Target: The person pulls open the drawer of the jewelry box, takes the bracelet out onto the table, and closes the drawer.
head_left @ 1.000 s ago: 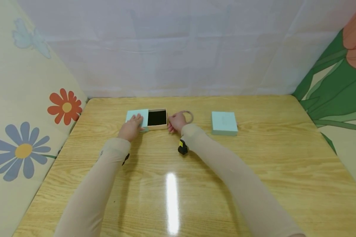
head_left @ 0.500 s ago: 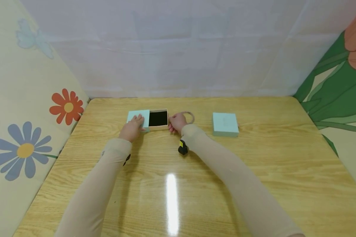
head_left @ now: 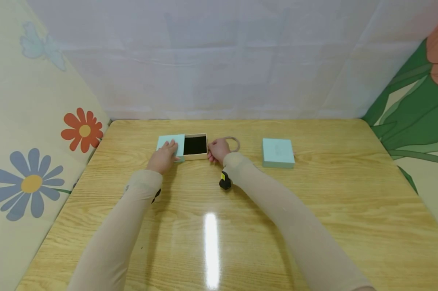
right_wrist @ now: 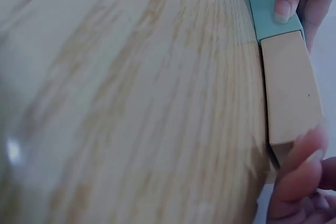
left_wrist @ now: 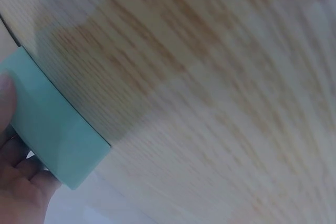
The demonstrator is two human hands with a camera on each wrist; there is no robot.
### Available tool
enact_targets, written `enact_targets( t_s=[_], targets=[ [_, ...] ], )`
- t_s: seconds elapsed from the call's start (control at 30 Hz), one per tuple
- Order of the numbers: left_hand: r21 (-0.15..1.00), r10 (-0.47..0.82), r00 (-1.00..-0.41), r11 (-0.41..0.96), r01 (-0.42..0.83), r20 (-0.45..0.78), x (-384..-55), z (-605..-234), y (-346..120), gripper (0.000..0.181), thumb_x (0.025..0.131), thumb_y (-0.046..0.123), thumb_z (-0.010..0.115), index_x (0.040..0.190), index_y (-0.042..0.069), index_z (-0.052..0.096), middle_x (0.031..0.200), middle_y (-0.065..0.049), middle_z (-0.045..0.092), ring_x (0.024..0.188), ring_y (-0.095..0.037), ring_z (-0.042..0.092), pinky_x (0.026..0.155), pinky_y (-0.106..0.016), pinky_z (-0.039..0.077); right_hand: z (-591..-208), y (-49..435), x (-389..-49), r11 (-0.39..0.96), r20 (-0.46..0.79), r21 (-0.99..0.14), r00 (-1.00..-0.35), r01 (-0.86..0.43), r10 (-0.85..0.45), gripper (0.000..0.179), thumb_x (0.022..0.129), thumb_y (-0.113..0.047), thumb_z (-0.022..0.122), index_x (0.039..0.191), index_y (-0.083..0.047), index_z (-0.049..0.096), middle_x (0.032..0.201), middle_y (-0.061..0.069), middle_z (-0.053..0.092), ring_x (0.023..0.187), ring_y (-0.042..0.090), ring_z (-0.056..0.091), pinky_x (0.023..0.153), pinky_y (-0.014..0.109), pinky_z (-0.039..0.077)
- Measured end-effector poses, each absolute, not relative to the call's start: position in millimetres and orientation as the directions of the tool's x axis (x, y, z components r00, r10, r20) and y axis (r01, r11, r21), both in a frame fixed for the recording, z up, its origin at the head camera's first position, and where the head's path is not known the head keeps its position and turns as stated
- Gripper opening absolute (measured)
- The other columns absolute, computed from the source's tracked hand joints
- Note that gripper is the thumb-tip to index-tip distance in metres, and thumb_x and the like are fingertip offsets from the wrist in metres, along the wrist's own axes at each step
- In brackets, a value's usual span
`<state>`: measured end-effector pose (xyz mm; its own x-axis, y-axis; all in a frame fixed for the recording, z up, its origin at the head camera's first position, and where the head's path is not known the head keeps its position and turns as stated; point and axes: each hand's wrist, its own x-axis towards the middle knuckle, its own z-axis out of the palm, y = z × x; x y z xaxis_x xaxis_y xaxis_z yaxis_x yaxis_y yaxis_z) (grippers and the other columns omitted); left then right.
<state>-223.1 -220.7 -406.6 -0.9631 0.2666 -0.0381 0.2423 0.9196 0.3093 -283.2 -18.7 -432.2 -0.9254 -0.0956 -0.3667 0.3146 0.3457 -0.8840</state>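
A slide-out drawer box lies toward the back left of the table. Its pale turquoise sleeve (head_left: pixel 175 138) has my left hand (head_left: pixel 162 158) over it, fingers spread on top and thumb against the near side. In the left wrist view, thumb and fingers grip the turquoise sleeve (left_wrist: pixel 58 124). The peach-edged drawer (right_wrist: pixel 291 87) sticks out to the right, its inside black and nothing else showing in it. My right hand (head_left: pixel 219 149) is at the drawer's right end, fingers curled and pinching there; the pinched spot is hidden. A greyish ring-shaped band (head_left: pixel 237 143) lies behind that hand.
A second turquoise box (head_left: pixel 278 151) stands to the right, with a small pinkish bit at its right side. The wood-grain table (head_left: pixel 331 194) ends at the back against a white cloth (head_left: pixel 222 60). Flower-printed panels flank both sides.
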Motion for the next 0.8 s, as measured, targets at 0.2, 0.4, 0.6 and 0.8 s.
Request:
enact_targets(
  t_s=[0.2,0.4,0.6,0.8],
  targets=[
    [0.298,0.266,-0.963,0.923,0.242,-0.043,-222.0,-404.0,-220.9,0.056,0.097,0.014,0.057,0.144,-0.01,0.037,0.152,-0.027,0.026,0.14,-0.044,0.024,0.111,-0.06,0.026,-429.9,-18.8,-280.8,0.337,-0.351,-0.892,-0.931,0.3,-0.1,0.024,0.102,-0.008,0.046,0.112,0.01,0.059,0.054,0.004,0.054,0.036,0.009,0.048,0.032,0.018,0.04],
    [0.317,0.273,-0.961,0.916,0.245,-0.047,-223.1,-406.6,-219.8,0.057,0.096,0.015,0.058,0.143,-0.011,0.037,0.151,-0.028,0.027,0.139,-0.045,0.024,0.111,-0.06,0.026,-432.2,-17.4,-281.2,0.342,-0.368,-0.886,-0.924,0.314,-0.105,0.022,0.102,-0.009,0.046,0.109,0.009,0.057,0.053,0.005,0.055,0.036,0.01,0.048,0.032,0.019,0.039],
    [0.33,0.27,-0.962,0.912,0.245,-0.03,-222.2,-407.7,-220.6,0.058,0.097,0.016,0.059,0.143,-0.01,0.037,0.152,-0.026,0.027,0.14,-0.044,0.024,0.112,-0.058,0.026,-437.5,-19.0,-285.4,0.342,-0.374,-0.884,-0.921,0.317,-0.111,0.02,0.102,-0.008,0.045,0.105,0.007,0.058,0.052,0.005,0.055,0.035,0.01,0.048,0.031,0.02,0.039],
    [0.313,0.279,-0.96,0.913,0.261,-0.014,-221.5,-407.7,-222.1,0.053,0.098,0.014,0.057,0.143,-0.009,0.038,0.152,-0.023,0.029,0.14,-0.043,0.025,0.111,-0.058,0.029,-435.6,-20.1,-284.4,0.341,-0.35,-0.894,-0.929,0.292,-0.12,0.016,0.101,-0.007,0.046,0.1,0.004,0.058,0.053,0.005,0.055,0.036,0.01,0.048,0.032,0.02,0.039]
  ],
)
